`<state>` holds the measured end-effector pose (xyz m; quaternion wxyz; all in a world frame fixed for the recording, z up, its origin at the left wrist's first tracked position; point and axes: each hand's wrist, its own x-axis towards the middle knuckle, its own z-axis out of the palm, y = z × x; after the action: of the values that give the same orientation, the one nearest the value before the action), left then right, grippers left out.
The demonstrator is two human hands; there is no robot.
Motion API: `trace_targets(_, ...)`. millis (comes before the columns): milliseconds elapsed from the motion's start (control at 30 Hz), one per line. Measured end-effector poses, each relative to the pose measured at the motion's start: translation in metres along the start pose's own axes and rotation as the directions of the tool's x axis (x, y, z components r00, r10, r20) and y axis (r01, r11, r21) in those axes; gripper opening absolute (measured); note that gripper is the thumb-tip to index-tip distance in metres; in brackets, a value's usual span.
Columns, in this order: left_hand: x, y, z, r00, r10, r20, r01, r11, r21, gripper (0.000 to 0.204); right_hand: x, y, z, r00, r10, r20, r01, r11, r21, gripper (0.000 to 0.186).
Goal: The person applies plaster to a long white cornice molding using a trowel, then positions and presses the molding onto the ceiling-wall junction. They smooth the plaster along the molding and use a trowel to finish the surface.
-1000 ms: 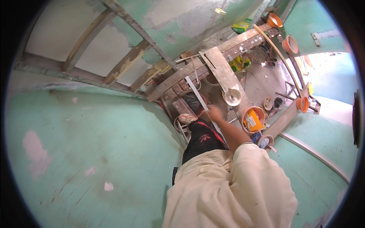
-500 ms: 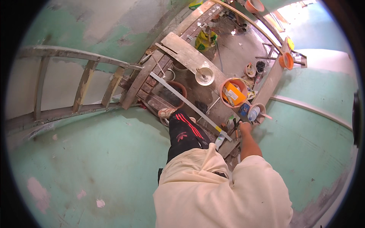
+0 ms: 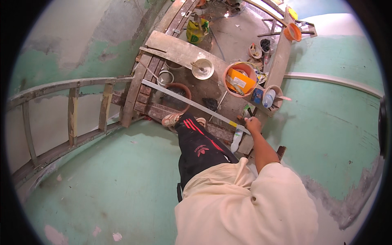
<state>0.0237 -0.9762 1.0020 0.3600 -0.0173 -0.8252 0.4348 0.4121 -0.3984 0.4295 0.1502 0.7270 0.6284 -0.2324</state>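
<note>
My right hand (image 3: 253,124) reaches forward over the planks on the right, its fingers curled closed. Beside the fingers is a small hand tool (image 3: 244,116), dark at one end, hammer-like in shape; whether the hand grips it or something else is hidden. Close to the left of the hand lies the end of a long pale metal straightedge (image 3: 196,105), with a yellow patch near that end. A clear bottle (image 3: 236,139) lies under that end, towards my leg. My left hand is out of view.
An orange bucket (image 3: 225,83) holds a bright orange packet (image 3: 241,81). A smaller tub (image 3: 278,90) contains a plastic bottle (image 3: 269,98). A white bucket (image 3: 206,73) stands by a wide board (image 3: 171,47). A wooden ladder (image 3: 73,110) is at left; green walls surround the planks.
The view has shifted, so the buckets and planks appear further up and left. My right hand has come slightly closer to me and stays beside the hammer-like tool. The straightedge looks unmoved.
</note>
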Motion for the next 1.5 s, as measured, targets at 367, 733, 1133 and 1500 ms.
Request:
trace_targets(367,-0.006,0.08,-0.011,0.974,0.225,0.031,-0.224,0.974,-0.024,0.067,-0.01,0.066,0.024,0.997,-0.023,0.079,0.025,0.999,-0.034,0.044)
trace_targets(733,-0.019,0.068,-0.006,0.974,0.222,-0.034,-0.224,0.97,-0.094,0.067,-0.061,0.08,0.05,0.98,0.133,0.151,-0.147,0.985,0.088,0.044)
trace_targets(1133,-0.025,0.07,-0.018,0.96,0.271,-0.071,-0.277,0.955,-0.102,0.062,-0.052,0.083,0.051,0.977,0.136,0.163,-0.16,0.977,0.141,0.042)
trace_targets(1500,-0.034,0.043,0.016,0.971,0.24,0.02,-0.237,0.967,-0.092,0.063,-0.049,0.094,0.052,0.967,0.097,0.236,-0.128,0.985,0.119,0.048)
